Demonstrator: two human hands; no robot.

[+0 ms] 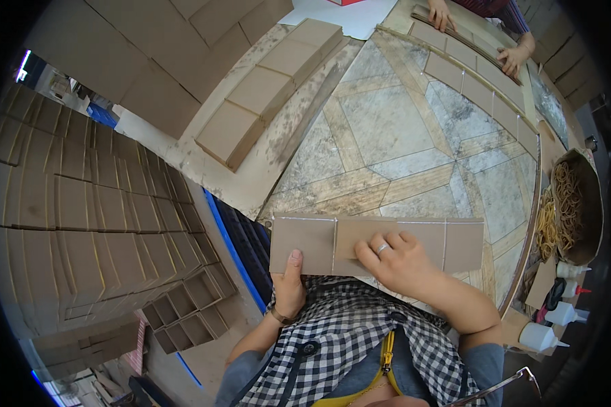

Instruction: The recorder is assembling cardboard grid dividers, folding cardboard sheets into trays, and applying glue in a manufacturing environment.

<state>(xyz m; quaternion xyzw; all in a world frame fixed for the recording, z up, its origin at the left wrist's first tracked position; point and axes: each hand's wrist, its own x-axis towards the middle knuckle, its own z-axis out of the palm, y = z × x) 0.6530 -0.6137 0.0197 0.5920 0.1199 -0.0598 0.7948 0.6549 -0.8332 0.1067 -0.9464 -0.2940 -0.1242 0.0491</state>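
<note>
A long flat cardboard strip (464, 245), crossed by pale glue lines, lies in front of me at the table's near edge. My left hand (290, 290) grips its left end, thumb on top and fingers hidden underneath. Over the middle of the strip, my right hand (402, 263), with a ring on one finger, has its fingers curled and pressed onto a slightly darker cardboard piece (361, 233). That piece sits flat against the strip; the fingertips are partly hidden by the hand itself.
The table (387, 122) has a patterned top. A long cardboard stack (261, 91) lies at the far left; tall carton stacks (95, 203) fill the left. Another person's hands (512, 57) work on strips (482, 91) at the far right. Rubber bands (569, 203) and glue bottles (540, 336) stand right.
</note>
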